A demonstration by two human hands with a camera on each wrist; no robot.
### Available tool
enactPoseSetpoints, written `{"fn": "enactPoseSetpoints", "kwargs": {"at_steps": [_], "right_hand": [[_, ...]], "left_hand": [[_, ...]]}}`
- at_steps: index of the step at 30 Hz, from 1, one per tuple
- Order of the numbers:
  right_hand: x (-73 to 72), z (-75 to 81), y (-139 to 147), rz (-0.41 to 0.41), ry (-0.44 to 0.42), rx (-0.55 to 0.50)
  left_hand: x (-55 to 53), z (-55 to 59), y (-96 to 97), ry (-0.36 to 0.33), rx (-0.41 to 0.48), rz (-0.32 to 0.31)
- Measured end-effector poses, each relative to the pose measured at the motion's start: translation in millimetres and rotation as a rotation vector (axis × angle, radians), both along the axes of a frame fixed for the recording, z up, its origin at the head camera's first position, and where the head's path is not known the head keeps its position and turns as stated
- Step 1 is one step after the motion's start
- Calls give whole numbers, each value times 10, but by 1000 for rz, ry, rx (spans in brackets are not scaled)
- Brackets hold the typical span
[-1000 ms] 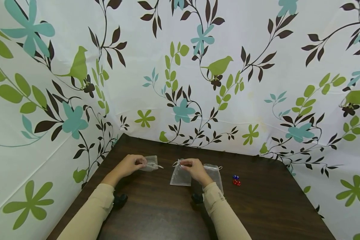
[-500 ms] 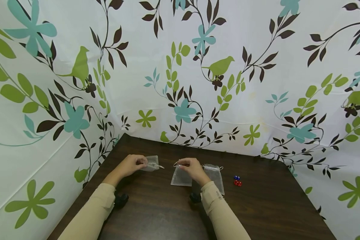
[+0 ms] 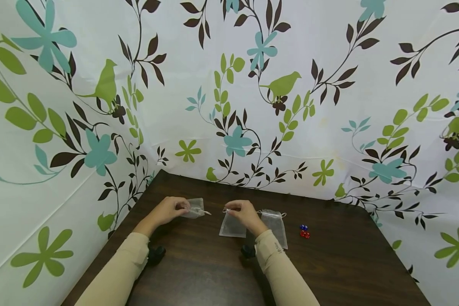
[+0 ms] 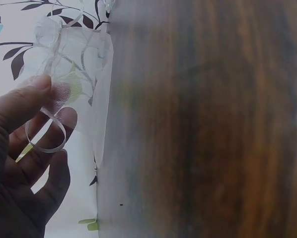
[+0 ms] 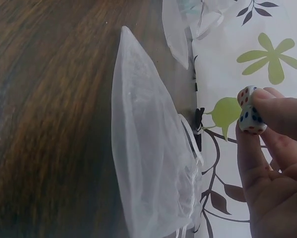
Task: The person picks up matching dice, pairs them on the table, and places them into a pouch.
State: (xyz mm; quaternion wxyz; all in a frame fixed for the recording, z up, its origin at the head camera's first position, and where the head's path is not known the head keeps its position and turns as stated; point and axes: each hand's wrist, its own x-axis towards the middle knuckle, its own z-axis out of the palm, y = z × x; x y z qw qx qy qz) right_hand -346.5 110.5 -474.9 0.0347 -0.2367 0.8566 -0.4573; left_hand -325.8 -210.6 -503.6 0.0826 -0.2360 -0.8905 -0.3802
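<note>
In the head view my left hand (image 3: 171,209) pinches the edge of a small sheer white drawstring pouch (image 3: 196,207). The left wrist view shows the pouch's fabric (image 4: 81,59) between thumb and fingers, with a loop of its ribbon (image 4: 50,148) hanging over them. My right hand (image 3: 245,213) pinches two white dice (image 5: 251,114) with red and blue dots, one against the other. Those dice are above the cord end of a second sheer pouch (image 3: 232,227), which lies flat on the table. Part of that pouch is hidden by the right hand.
A third sheer pouch (image 3: 274,227) lies to the right of my right hand, partly behind the wrist. Beyond it, blue dice (image 3: 304,227) and red dice (image 3: 304,234) sit together on the dark wooden table (image 3: 352,263). A patterned white curtain (image 3: 199,85) borders the table's back and sides.
My right hand has shifted slightly left over the middle pouch. The left hand stays on its pouch. The head view has turned a little, so everything sits slightly further right.
</note>
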Motion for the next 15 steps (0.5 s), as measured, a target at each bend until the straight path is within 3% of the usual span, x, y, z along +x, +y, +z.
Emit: {"fn": "enactPoseSetpoints", "kwargs": {"at_steps": [15], "right_hand": [[30,47,-95,22,-12,24]], "left_hand": [[18,16,21,-17,-9,6]]}}
